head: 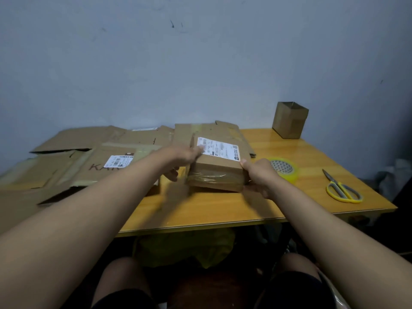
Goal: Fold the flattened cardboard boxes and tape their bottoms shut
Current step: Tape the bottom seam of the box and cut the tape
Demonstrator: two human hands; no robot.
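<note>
A flattened cardboard box (217, 168) with a white shipping label lies in the middle of the wooden table (200, 210). My left hand (181, 158) grips its left edge, fingers on top near the label and thumb below. My right hand (259, 175) grips its near right corner. A roll of clear yellowish tape (284, 169) stands just right of my right hand. A pile of flattened boxes (84, 157) covers the table's left half. One folded small box (289, 120) stands upright at the back right.
Yellow-handled scissors (342, 187) lie near the table's right edge. A pale wall stands right behind the table. My knees are below the front edge, with a yellow bag under the table.
</note>
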